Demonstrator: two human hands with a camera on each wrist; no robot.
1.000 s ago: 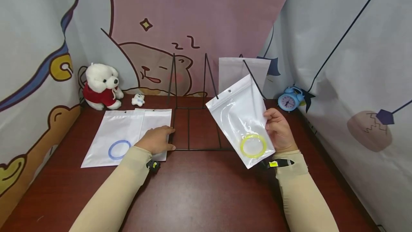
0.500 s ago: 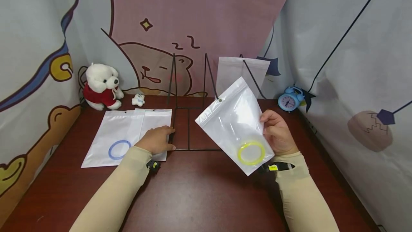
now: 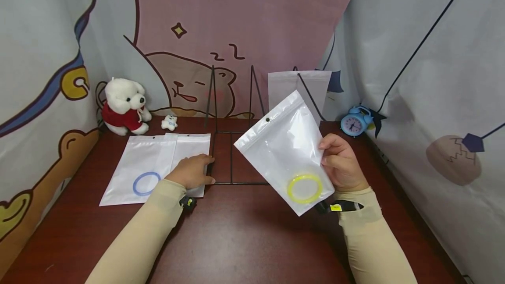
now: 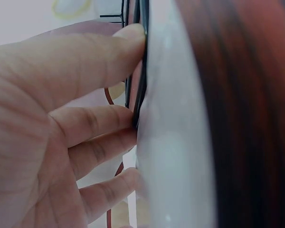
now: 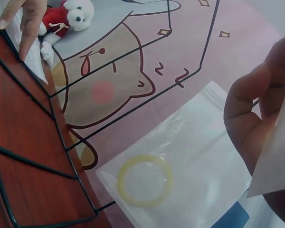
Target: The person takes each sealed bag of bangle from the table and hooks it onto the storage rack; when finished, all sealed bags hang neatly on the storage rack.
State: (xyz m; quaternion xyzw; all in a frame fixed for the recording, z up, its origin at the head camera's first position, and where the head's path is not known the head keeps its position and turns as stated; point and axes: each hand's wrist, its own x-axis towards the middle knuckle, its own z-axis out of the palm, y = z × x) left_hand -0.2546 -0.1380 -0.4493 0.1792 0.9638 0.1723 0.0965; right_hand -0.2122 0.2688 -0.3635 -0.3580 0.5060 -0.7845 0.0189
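Observation:
In the head view, my right hand [image 3: 341, 163] pinches a white zip-lock bag [image 3: 284, 152] by its right edge, thumb in front. A yellow ring [image 3: 304, 189] shows low in the bag, which is tilted. Its punched hole, looking dark, lies in line with the middle rod [image 3: 257, 86] of a black wire rack [image 3: 231, 157]; the rod's tip is hidden behind the bag. My left hand [image 3: 190, 171] rests at the rack's left side, thumb and fingertips pressing its bar [image 4: 143, 61]. Beneath that hand lie white bags [image 3: 189, 143], one with a blue ring [image 3: 146, 183].
Another white bag [image 3: 296, 83] hangs on the rack's right rod; a yellow ring [image 5: 145, 180] shows in it. A plush dog [image 3: 124, 106], a small white figure [image 3: 169, 122] and a blue alarm clock [image 3: 353, 122] stand near the printed back cloth.
My right hand has brought the bag left and slightly lower. The rod's tip, earlier in front of the bag near its hole, is now behind it. My left hand has stayed put.

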